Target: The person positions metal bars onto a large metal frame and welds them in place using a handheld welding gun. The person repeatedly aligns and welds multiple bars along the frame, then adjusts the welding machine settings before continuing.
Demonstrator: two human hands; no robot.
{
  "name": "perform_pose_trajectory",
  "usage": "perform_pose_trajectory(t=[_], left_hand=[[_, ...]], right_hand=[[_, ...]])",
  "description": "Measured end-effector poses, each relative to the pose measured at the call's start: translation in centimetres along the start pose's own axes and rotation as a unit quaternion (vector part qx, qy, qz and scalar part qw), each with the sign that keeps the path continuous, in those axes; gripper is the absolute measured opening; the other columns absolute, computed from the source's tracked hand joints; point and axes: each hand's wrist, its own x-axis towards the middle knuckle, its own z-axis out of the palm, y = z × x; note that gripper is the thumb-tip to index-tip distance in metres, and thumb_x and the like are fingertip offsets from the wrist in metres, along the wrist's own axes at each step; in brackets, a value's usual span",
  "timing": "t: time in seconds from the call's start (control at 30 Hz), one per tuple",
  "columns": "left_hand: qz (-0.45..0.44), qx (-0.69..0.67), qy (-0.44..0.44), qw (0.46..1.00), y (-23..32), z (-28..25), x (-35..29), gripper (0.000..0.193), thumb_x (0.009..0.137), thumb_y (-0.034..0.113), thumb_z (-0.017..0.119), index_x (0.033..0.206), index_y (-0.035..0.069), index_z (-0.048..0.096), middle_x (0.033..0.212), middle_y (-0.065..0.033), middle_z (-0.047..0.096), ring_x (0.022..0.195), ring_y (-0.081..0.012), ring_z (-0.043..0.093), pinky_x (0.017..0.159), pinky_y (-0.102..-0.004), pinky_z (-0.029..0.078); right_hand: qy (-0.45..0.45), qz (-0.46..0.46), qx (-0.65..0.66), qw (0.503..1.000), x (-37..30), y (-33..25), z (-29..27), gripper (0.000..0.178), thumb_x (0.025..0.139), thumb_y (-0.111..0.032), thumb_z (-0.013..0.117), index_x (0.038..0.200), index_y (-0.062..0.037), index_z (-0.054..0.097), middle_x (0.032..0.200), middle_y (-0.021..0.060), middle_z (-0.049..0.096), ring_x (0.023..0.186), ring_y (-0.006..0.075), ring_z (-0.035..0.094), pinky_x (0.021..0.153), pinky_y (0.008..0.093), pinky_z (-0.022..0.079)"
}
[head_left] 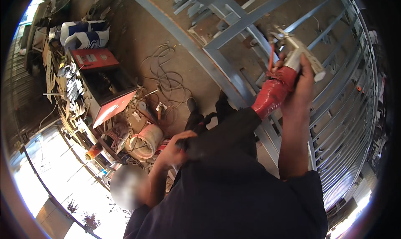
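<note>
We look steeply down from a single head-worn fisheye camera, close over our own dark-sleeved forearms rising from the lower edge, onto the dirt floor (138, 34) and the grey steel frame (334, 109), whose straight bars bend toward the rim.

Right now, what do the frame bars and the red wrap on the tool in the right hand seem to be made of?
Frame bars: probably steel, dull grey, with straight flat faces and a slight sheen.
Red wrap: looks like glossy tape or plastic film, wrinkled around the tool's handle, gripped by the right hand.
</note>
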Motion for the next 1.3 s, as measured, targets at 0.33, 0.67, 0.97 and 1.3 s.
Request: perform_pose_trajectory(t=[0.33, 0.67, 0.97, 1.3], left_hand=[[-0.121, 0.26, 0.06, 0.956, -13.3, -9.3, -2.4, 0.067, 0.087, 0.031, 0.079, 0.145, 0.006, 0.057, 0.14, -0.0212, 0.063, 0.131, -0.0347, 0.061, 0.112, -0.0432, 0.047], [-0.228, 0.17, 0.047, 0.958, -21.1, -24.6, -14.7, 0.066, 0.093, 0.04, 0.076, 0.144, 0.003, 0.057, 0.135, -0.0229, 0.066, 0.121, -0.0338, 0.069, 0.104, -0.0418, 0.054], [-0.09, 0.279, -0.101, 0.951, -9.3, -30.5, -1.4, 0.061, 0.095, 0.03, 0.077, 0.147, 0.006, 0.057, 0.133, -0.0192, 0.068, 0.12, -0.0281, 0.068, 0.103, -0.0384, 0.053], [-0.03, 0.264, -0.491, 0.83, 9.4, -22.4, 19.5, 0.08, 0.089, 0.027, 0.083, 0.154, -0.002, 0.045, 0.145, -0.0187, 0.06, 0.136, -0.0303, 0.057, 0.115, -0.0412, 0.044]], right_hand=[[0.019, -0.219, -0.181, 0.959, -8.0, 10.5, 6.0, 0.062, 0.108, -0.055, 0.048, 0.138, -0.001, 0.056, 0.096, 0.0102, 0.066, 0.089, 0.0186, 0.065, 0.087, 0.041, 0.055], [-0.011, -0.392, -0.399, 0.829, -11.5, 14.9, 11.1, 0.05, 0.111, -0.042, 0.048, 0.134, 0.0009, 0.056, 0.092, 0.0104, 0.068, 0.085, 0.0162, 0.066, 0.076, 0.0327, 0.056], [0.009, -0.38, -0.384, 0.842, -12.8, 16.7, 13.2, 0.036, 0.111, -0.028, 0.054, 0.134, -0.0003, 0.06, 0.119, 0.0109, 0.069, 0.087, 0.014, 0.066, 0.079, 0.0314, 0.056], [0.19, -0.342, -0.261, 0.882, -6.7, 20.7, 14.7, 0.032, 0.109, -0.023, 0.062, 0.132, -0.0012, 0.062, 0.117, 0.0072, 0.068, 0.085, 0.0122, 0.065, 0.077, 0.0293, 0.055]])
